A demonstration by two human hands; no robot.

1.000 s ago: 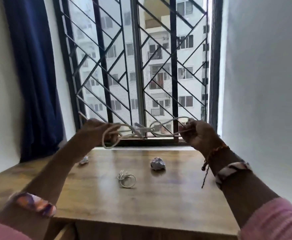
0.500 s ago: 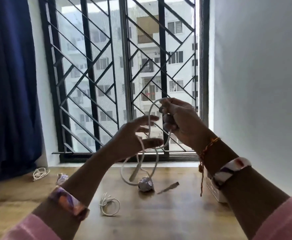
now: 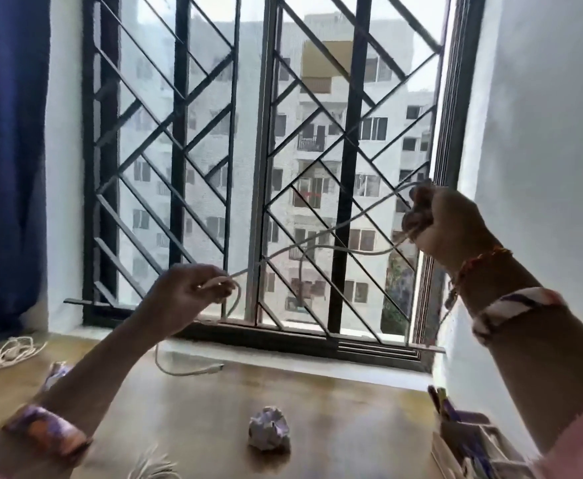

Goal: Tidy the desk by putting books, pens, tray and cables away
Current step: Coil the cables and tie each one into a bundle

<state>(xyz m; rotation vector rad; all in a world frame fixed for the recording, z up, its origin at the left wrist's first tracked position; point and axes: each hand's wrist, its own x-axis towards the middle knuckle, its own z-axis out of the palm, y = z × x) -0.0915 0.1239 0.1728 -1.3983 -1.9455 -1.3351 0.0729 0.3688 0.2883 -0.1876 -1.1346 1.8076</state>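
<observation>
Both hands stretch a white cable (image 3: 317, 233) across mid-frame, before the window grille (image 3: 348, 133).
Left hand (image 3: 186, 295) pinches the cable's lower end at centre-left; right hand (image 3: 438, 219), higher at the right, is clenched around gathered loops. Its loose plug end dangles toward the wooden desk (image 3: 335, 409), where a crumpled paper ball (image 3: 269, 432) sits at bottom centre and another coiled cable (image 3: 15, 350) lies at far left.

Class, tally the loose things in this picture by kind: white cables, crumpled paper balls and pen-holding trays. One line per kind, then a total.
White cables: 3 (stretched between both hands, coiled far left, bundle at bottom edge)
Crumpled paper balls: 2 ()
White trays holding pens: 1
Total: 6
</observation>
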